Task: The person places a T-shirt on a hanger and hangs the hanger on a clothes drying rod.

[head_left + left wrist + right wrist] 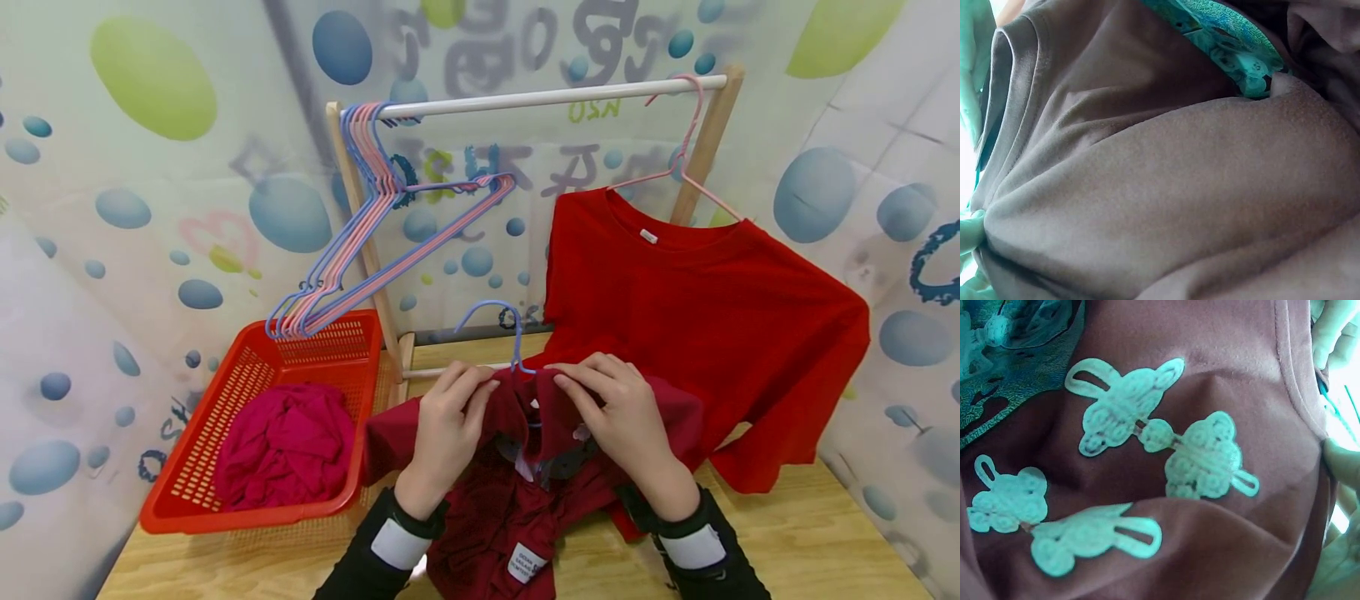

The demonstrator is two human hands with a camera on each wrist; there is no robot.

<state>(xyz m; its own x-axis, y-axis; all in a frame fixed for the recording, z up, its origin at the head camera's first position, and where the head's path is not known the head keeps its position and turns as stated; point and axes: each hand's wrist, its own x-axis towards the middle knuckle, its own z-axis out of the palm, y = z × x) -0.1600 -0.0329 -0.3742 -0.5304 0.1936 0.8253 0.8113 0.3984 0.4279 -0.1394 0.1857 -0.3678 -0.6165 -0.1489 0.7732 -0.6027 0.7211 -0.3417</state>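
A dark red garment (491,492) with a white label hangs between my two hands over the table. A blue hanger (517,333) stands with its hook above the neckline; its arms are hidden inside the cloth. My left hand (450,421) pinches the fabric left of the hook, thumb against fingers. To the right of the hook, my right hand (622,412) pinches the other side of the neckline. In the right wrist view, pale knotted frog buttons (1200,459) run down the front. The left wrist view shows mostly smooth cloth and the neckband (1016,94).
A red plastic basket (367,358) at the left holds a crumpled magenta cloth (288,446). Several blue and pink hangers (378,200) hang at the left end of the rack's white rail (525,101). A red shirt (675,308) hangs on a pink hanger (688,142) at the right.
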